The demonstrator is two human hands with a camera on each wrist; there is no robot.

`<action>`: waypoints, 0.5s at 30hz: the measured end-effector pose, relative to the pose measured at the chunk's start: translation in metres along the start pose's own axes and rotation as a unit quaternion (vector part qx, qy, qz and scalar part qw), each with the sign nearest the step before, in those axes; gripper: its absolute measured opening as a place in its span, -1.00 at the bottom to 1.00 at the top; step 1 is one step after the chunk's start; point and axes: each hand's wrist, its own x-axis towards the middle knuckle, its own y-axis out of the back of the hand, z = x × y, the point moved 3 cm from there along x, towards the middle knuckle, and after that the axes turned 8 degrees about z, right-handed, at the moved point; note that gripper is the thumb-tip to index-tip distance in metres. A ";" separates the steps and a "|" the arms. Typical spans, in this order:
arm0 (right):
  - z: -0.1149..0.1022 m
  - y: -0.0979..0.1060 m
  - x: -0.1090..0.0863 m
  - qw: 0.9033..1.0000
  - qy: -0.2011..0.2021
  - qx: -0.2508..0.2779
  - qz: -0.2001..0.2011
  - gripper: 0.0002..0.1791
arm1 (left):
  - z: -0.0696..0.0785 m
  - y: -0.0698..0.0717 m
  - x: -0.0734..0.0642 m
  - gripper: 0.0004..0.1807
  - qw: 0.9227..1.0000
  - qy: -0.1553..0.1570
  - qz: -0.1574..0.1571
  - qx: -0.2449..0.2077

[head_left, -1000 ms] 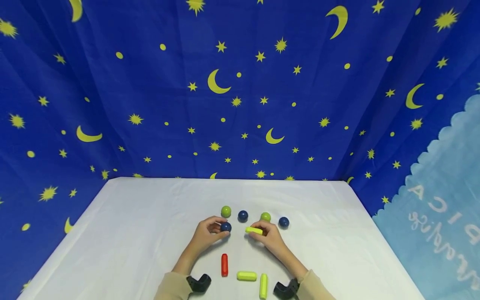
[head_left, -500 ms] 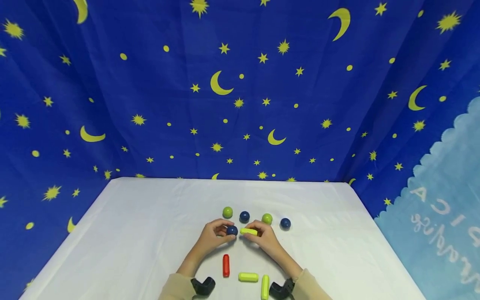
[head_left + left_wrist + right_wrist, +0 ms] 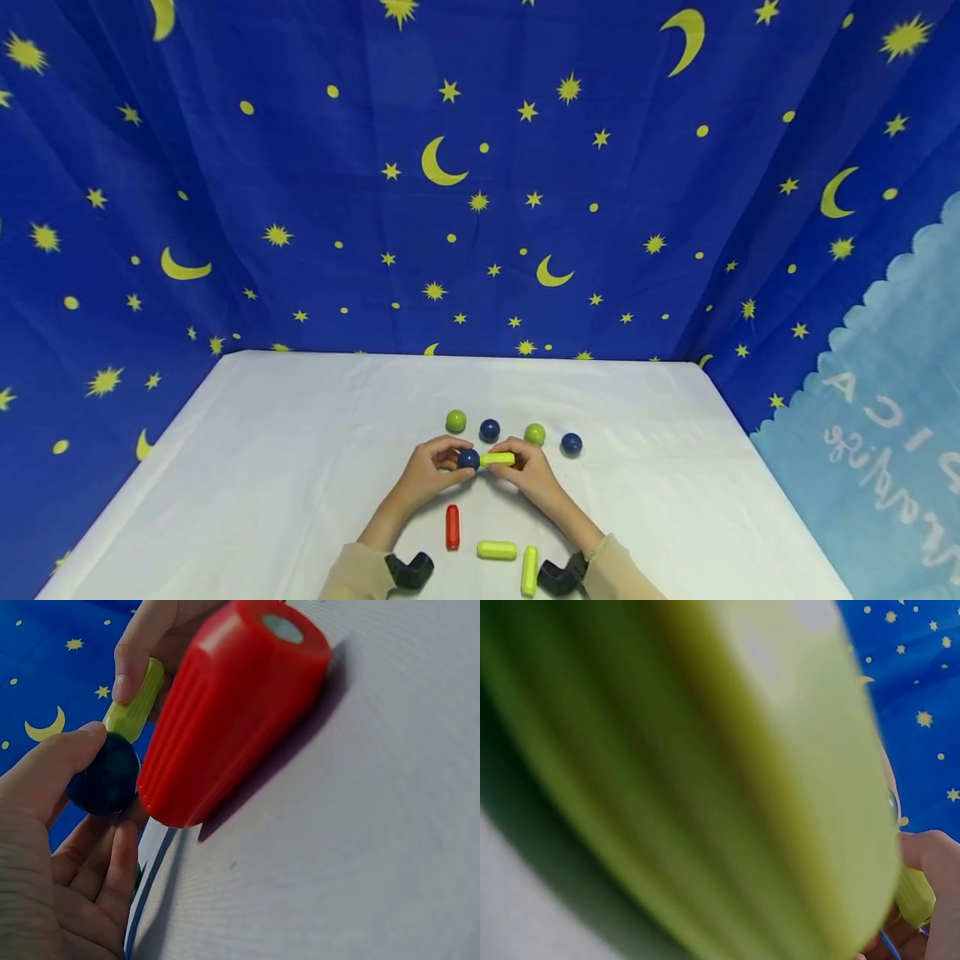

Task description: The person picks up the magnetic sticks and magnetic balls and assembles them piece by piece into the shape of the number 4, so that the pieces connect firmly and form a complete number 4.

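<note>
My left hand (image 3: 429, 472) grips a dark blue ball (image 3: 468, 460) between thumb and fingers, over the middle of the table. Opposite it, my right hand (image 3: 529, 468) pinches a yellow-green ribbed stick (image 3: 498, 459). The stick's near end meets the ball's right side in the head view. From the left wrist, the blue ball (image 3: 106, 775) and the stick (image 3: 135, 703) line up end to end. A large yellow-green stick fills most of the right wrist view and hides much of the right hand (image 3: 936, 877).
Behind the hands lie two green balls (image 3: 456, 421) and two blue balls (image 3: 490, 430). Between the forearms are a red stick (image 3: 452, 527) and two yellow-green sticks (image 3: 497, 550), close to the black wrist devices (image 3: 410, 571). The white table (image 3: 262, 467) has star-patterned cloth behind.
The left hand has moved right with the blue ball, and the right hand has moved slightly left with the stick. The gap between ball and stick has closed.
</note>
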 end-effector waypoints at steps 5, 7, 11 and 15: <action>-0.001 0.001 0.000 1.000 0.010 -0.004 0.005 -0.82 | 0.000 0.000 0.002 -0.53 1.000 -0.002 0.005 0.002; -0.001 0.001 0.001 1.000 0.015 -0.003 0.006 -0.82 | 0.000 0.001 0.002 -0.53 1.000 0.003 0.009 0.004; 0.000 0.000 0.001 1.000 0.026 0.004 0.006 -0.81 | -0.001 0.000 0.002 -0.53 1.000 0.011 0.015 0.002; -0.001 0.001 0.000 1.000 0.024 0.003 0.005 -0.80 | -0.001 0.000 0.001 -0.54 1.000 0.010 0.011 0.001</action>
